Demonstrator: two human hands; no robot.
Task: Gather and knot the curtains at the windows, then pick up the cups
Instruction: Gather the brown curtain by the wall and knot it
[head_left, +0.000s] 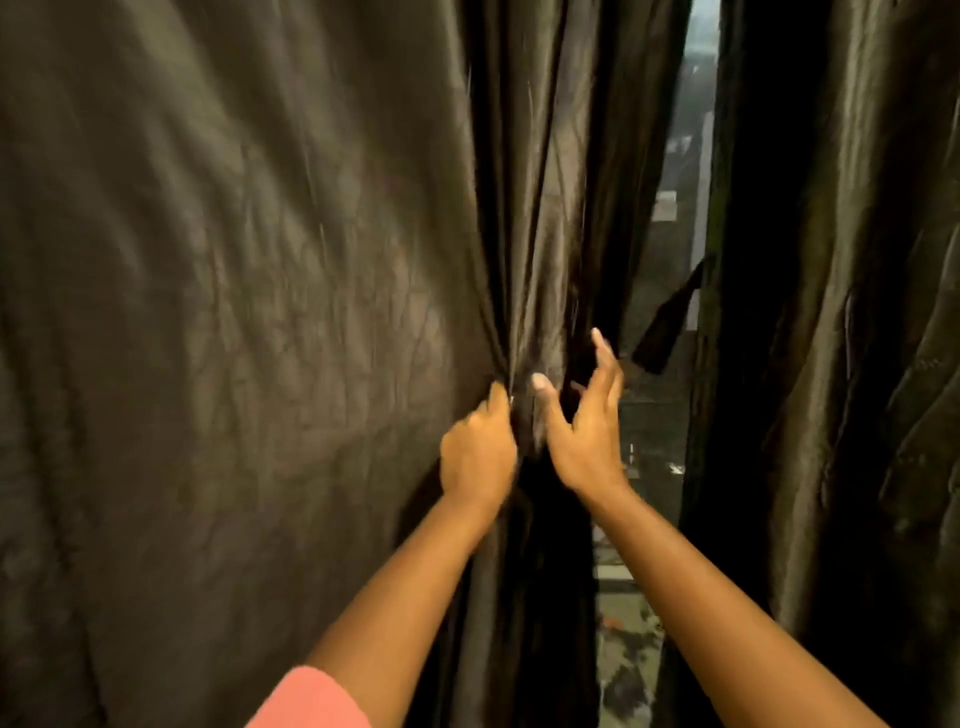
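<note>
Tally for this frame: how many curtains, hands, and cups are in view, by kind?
Curtains: 2, left curtain and right curtain
Hands: 2, left hand gripping the left curtain, right hand open beside it
Cups: 0
Total: 4

blurred window glass, pink sleeve at bottom edge
</note>
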